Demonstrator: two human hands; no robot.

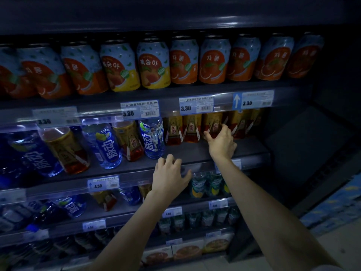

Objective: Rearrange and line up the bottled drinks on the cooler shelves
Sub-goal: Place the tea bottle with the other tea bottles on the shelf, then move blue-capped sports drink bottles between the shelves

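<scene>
On the second shelf [195, 151] stand gold-and-red energy drink bottles and blue sports drink bottles. My right hand [220, 143] reaches into the shelf, its fingers wrapped around a gold-and-red bottle [214, 124] set back in the row. Two matching bottles [182, 130] stand just left of it. My left hand [170, 177] hovers at the shelf's front edge with fingers spread and nothing in it. A blue sports drink bottle [152, 137] stands up and to its left, beside another gold-and-red bottle [130, 141].
Orange and yellow cans [152, 65] fill the top shelf. Price tags [140, 111] line the shelf rails. Green-labelled bottles [207, 184] and more blue bottles [74, 206] fill the lower shelves. The cooler's dark side wall [304, 145] is at right.
</scene>
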